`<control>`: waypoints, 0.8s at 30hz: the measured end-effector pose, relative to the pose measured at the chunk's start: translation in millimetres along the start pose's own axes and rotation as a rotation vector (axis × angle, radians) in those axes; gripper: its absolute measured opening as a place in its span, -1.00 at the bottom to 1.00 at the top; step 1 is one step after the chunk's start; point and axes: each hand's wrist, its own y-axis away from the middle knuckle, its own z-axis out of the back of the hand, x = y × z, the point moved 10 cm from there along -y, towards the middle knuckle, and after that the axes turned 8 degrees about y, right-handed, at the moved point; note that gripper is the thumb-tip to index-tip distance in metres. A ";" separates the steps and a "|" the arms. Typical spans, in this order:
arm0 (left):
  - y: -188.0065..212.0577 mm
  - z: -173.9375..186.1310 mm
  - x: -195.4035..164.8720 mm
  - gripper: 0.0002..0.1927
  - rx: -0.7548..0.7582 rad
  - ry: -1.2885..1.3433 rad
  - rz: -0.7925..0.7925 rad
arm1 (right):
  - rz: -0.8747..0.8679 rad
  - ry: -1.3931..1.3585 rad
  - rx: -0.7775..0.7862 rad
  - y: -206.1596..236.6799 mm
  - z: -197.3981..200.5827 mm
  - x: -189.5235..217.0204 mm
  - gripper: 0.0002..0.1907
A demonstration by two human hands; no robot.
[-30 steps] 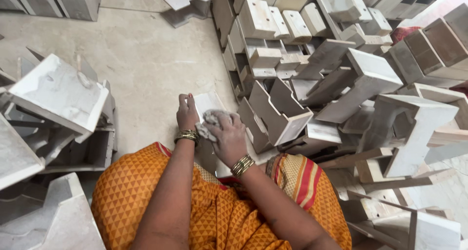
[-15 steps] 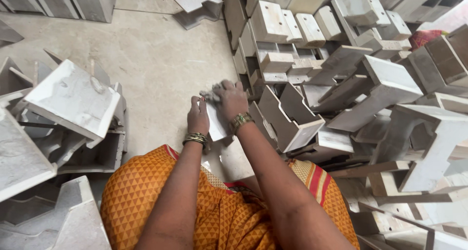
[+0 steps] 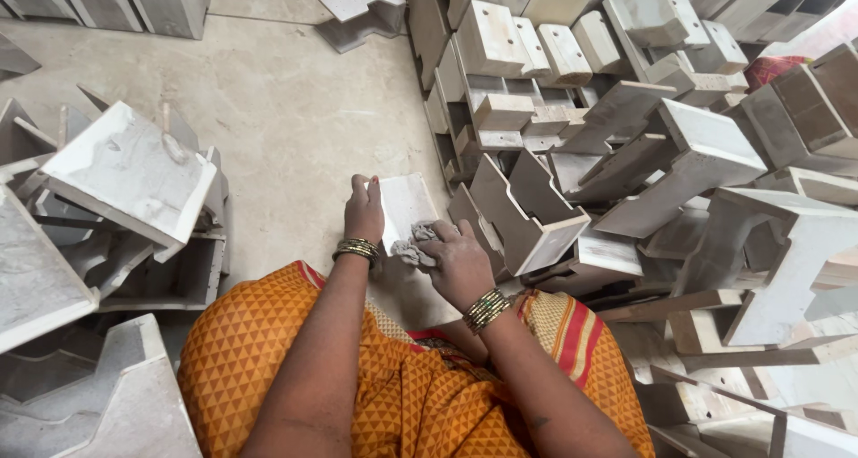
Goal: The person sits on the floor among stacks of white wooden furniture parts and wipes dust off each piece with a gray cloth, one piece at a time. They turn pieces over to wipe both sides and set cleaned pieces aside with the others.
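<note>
A small white wooden piece stands in front of my lap, over the stone floor. My left hand grips its left edge and holds it steady. My right hand presses a crumpled grey cloth against the lower part of the piece's flat face. Both wrists carry gold bangles. My orange patterned garment fills the bottom of the view.
A big heap of white wooden stools and box-like parts fills the right side. More white pieces are stacked at the left, close to my knee. Pale stone floor lies between the heaps.
My right hand has slid the cloth down from the top of the piece to its lower part. My left hand has kept its grip on the left edge.
</note>
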 end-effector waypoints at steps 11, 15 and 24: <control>37.6 8.3 -73.6 -0.33 0.113 -0.684 -0.051 | -0.628 -0.909 -0.118 56.6 -106.7 -140.4 -0.81; 71.8 -12.2 -92.2 -0.15 0.220 -0.934 -0.101 | -0.402 -1.098 0.009 54.0 -150.3 -103.5 -0.80; 60.5 -13.9 -58.9 0.33 0.634 -1.125 -0.381 | -0.535 -0.941 0.576 64.9 -162.0 -76.0 -0.73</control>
